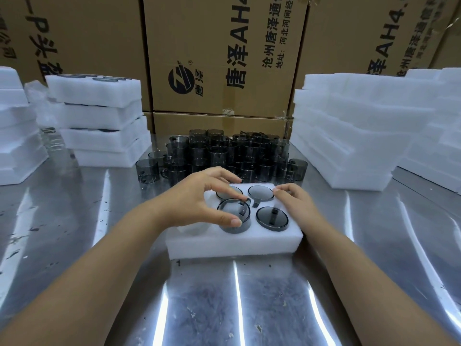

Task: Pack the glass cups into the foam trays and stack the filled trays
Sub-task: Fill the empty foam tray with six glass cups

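A white foam tray (pixel 232 242) lies on the steel table in front of me. Three of its round holes hold smoky grey glass cups sunk flush. A fourth cup (pixel 235 217) stands tilted and half-raised in the near left hole. My left hand (pixel 199 199) pinches this cup's rim between thumb and fingers. My right hand (pixel 291 198) rests on the tray's far right edge, with its fingertips at the rim of the far right cup (pixel 260 193). Behind the tray stands a cluster of several loose grey cups (pixel 219 156).
Filled foam trays are stacked at the back left (pixel 99 121). More foam (pixel 15 126) sits at the far left edge. A tall pile of foam trays (pixel 361 131) stands at the right. Cardboard boxes (pixel 219 58) wall off the back. The steel table (pixel 237 303) reflects light near me.
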